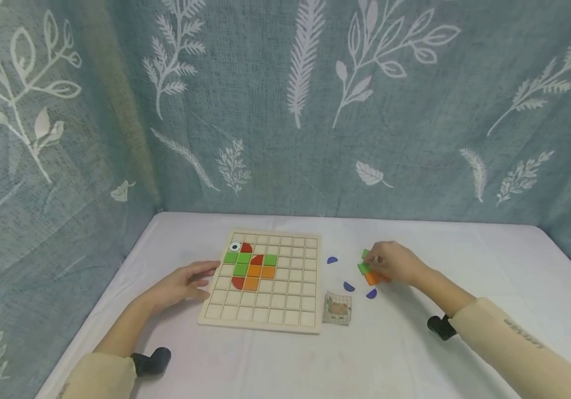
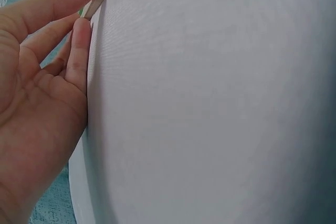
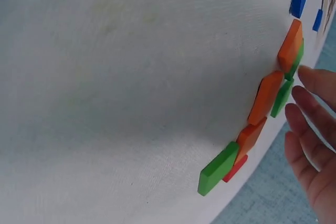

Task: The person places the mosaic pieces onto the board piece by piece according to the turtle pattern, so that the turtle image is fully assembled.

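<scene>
A wooden grid board (image 1: 260, 328) lies on the white table, bearing red, green and orange tiles and a white eye piece (image 1: 235, 247). Along its left edge rests my left hand (image 1: 183, 285), fingers extended, fingertips touching the rim. To the board's right, my right hand (image 1: 396, 262) is over a group of loose tiles. In the right wrist view its fingertips are close beside a green tile (image 3: 282, 98), with no tile visibly pinched. Orange tiles (image 3: 265, 98), another green tile (image 3: 218, 169) and a red piece (image 3: 235, 169) lie near it. The right hand partly hides this group in the head view.
Blue half-round pieces (image 1: 332, 260) are scattered between the board and the loose tiles. A small picture card (image 1: 337, 316) lies against the board's lower right side. Behind the table hangs a teal curtain (image 1: 265, 166) with white leaf prints.
</scene>
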A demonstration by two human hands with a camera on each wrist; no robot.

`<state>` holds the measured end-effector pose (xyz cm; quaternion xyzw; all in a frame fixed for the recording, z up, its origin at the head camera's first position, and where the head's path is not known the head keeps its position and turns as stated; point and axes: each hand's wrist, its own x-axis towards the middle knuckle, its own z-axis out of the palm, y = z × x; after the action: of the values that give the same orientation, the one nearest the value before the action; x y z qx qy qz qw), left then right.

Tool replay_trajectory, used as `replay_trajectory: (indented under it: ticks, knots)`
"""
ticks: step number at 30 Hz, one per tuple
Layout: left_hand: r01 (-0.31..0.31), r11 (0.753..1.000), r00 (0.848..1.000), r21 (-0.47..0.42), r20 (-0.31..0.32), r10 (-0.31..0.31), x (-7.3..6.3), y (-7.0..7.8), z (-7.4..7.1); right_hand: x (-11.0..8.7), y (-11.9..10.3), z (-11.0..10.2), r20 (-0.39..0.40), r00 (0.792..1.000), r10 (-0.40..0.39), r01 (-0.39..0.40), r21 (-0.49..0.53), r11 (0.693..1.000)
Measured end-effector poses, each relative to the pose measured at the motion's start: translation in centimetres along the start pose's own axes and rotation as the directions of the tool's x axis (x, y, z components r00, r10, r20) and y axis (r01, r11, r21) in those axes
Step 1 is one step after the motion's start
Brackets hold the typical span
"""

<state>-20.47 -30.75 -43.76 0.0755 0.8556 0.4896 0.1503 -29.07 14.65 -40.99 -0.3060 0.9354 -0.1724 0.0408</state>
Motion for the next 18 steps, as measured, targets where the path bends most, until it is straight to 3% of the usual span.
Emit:
replay_trajectory:
  ticks: [14,18]
  knots:
    - [0.012,1.000,1.000,-0.002,-0.009,-0.012,0.07,0.15,0.25,0.24,0.08,0.27,0.042,0.999,0.011,-0.008,-0.065,0.998]
    - [0.013,1.000,1.000,-0.016,-0.006,-0.013,-0.08,0.21,0.15,0.36,-0.08,0.43,0.040,0.999,-0.011,0.016,-0.126,0.992]
